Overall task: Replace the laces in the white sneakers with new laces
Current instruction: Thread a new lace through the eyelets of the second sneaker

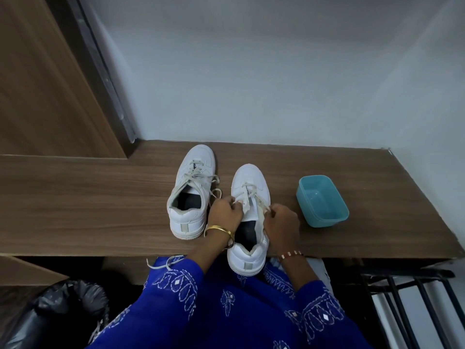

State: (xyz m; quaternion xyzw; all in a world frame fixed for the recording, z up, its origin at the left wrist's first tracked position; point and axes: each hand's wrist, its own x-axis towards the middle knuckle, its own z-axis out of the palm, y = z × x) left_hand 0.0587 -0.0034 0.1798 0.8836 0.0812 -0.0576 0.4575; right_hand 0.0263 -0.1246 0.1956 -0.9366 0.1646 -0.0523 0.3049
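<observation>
Lace (247, 188) pinched by left hand (224, 211) and right hand (281, 219) fingertips, over near sneaker (249, 222) tongue.

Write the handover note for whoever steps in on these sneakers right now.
Left hand and right hand: each pinching the lace on the near sneaker, whose heel overhangs the shelf edge.
Far sneaker: to its left, laced, untouched.
Teal tub: to the right, looks empty.
A loose lace end hangs below the shelf edge.
Done: near sneaker's upper eyelets appear unlaced.
Left: finish it, do the far one, fit new laces; none visible.
</observation>
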